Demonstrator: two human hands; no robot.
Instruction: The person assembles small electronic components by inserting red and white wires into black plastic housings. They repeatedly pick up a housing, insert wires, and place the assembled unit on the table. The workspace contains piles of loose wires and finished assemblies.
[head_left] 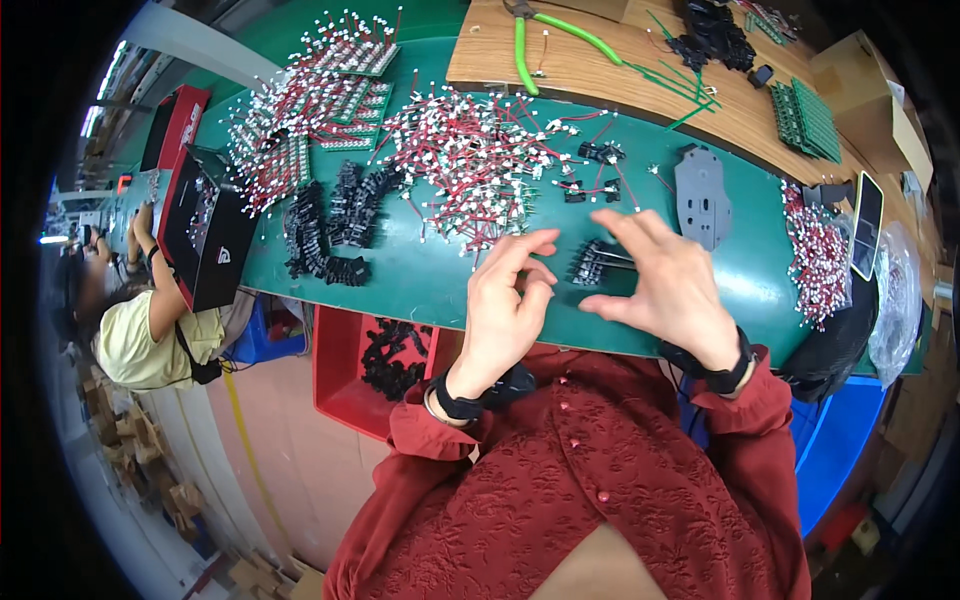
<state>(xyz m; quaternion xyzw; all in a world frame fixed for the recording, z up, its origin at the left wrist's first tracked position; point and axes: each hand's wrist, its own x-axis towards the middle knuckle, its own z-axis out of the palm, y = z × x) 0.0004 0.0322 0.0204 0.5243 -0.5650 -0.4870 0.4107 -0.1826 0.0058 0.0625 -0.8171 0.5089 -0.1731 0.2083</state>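
Note:
My left hand (508, 305) hovers over the near edge of the green table, fingers loosely bent and apart from the thumb, with nothing visible in it. Facing it, my right hand (672, 288) has its thumb and fingers spread wide. Between the two lies a small row of black plastic parts (588, 264), nearest to my right hand. A thin dark piece runs from this row toward my right palm; the hand partly hides it. Beyond my left hand spreads a heap of red-and-white wires with white connectors (465, 160). Small black parts with wires (600, 152) lie beyond my right hand.
Black part strips (330, 225) and wired green boards (350, 100) lie left; a grey plate (702, 195) and another wire pile (815, 260) right. Green-handled pliers (522, 50) rest on a wooden board. A red bin (345, 375) stands below the edge. Another person (150, 325) works left.

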